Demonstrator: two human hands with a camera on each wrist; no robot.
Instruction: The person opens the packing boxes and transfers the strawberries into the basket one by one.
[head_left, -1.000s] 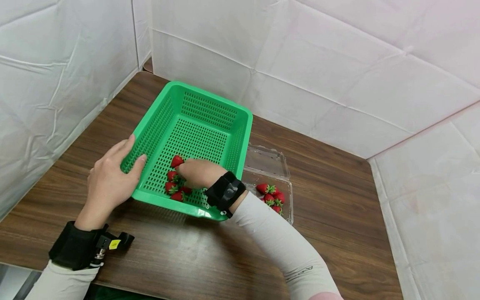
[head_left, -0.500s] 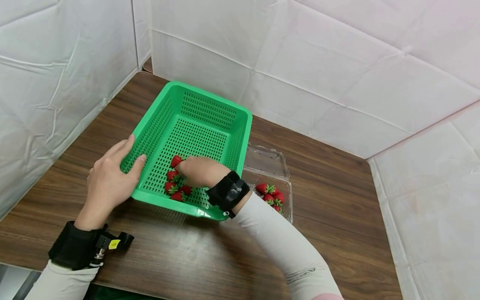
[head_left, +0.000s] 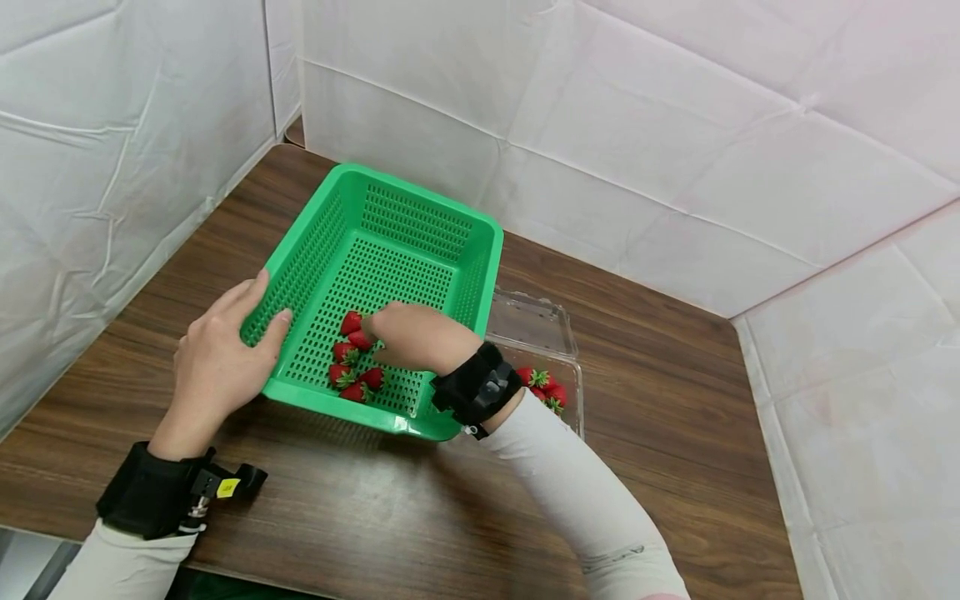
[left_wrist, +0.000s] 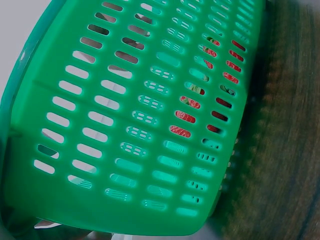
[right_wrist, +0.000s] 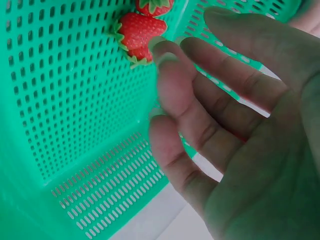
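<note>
Strawberries (head_left: 341, 374) near basket edge (head_left: 330, 406), fingers (right_wrist: 175, 91) beside, contact unclear

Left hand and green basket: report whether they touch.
Touching: in the head view, the left hand grips the green basket at its left side, thumb over the rim.

left hand (head_left: 221, 354): grips, thumb (head_left: 276, 333) spread | right hand (head_left: 423, 337): fingers (right_wrist: 175, 90) loosely bent
</note>
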